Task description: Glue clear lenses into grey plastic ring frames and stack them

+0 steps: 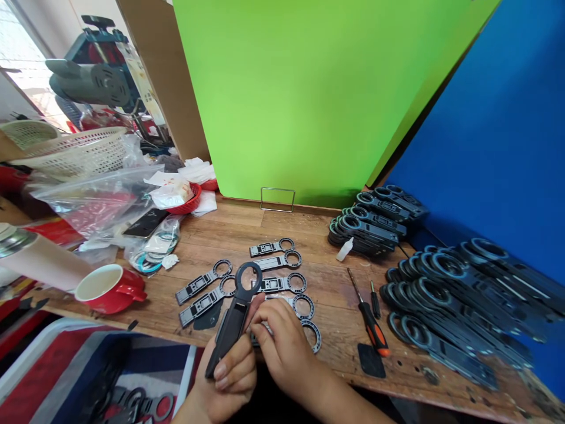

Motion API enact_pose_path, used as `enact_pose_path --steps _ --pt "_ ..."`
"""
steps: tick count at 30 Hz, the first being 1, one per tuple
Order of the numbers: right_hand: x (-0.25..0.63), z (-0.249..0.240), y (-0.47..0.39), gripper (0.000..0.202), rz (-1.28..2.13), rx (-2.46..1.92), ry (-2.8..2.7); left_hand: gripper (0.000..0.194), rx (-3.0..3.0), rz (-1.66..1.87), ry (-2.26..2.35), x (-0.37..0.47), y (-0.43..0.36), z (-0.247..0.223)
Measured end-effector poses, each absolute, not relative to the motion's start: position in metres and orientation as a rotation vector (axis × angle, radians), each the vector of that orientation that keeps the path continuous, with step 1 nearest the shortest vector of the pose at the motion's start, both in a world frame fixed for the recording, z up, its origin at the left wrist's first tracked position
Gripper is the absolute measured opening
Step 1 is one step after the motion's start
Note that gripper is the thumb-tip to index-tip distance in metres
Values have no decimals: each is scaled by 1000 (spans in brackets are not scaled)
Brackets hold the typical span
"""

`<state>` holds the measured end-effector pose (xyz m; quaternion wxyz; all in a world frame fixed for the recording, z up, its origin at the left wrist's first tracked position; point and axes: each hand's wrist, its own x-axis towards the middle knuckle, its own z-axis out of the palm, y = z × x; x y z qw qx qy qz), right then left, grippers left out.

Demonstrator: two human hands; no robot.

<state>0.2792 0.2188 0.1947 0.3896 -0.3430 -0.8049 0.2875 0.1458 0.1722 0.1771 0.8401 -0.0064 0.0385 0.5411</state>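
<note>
Ringed part (230, 330), in left hand (232, 377), tilted

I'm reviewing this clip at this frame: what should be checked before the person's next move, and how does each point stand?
1. Left hand has hold of the black ring-ended part: ok.
2. Right hand free of any small item: cannot tell; its fingers are curled close to the part.
3. All gray ring-ended pieces fully visible: not ok; some are partly covered by the hands and part.
4. Orange-and-black screwdriver uncovered on the wooden bench: ok.
5. Red mug well back from the bench's front edge: not ok; it stands close to it.
</note>
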Motion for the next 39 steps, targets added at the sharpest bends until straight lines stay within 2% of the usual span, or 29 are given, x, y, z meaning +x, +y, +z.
enact_pose_path --steps 5,10,13,19,23,28,33,39 --pt "274 193 222 8 652 -905 -2010 20 140 1137 299 151 172 171" --pt "275 192 223 10 631 -901 -2052 24 132 1121 651 153 174 169" --pt "276 189 223 9 528 -866 -2172 10 181 1238 843 151 178 174" --pt "274 180 222 10 290 -832 -2286 48 185 1383 963 151 178 180" --pt "273 178 223 12 279 -822 -2332 56 201 1420 1130 154 174 175" --pt "273 176 213 10 291 -801 -2414 57 151 1417 1188 154 177 173" --pt "275 170 192 15 368 -565 -2398 54 106 1448 1110 142 188 180" --pt "285 184 212 12 543 -820 -2167 47 84 1381 943 143 187 183"
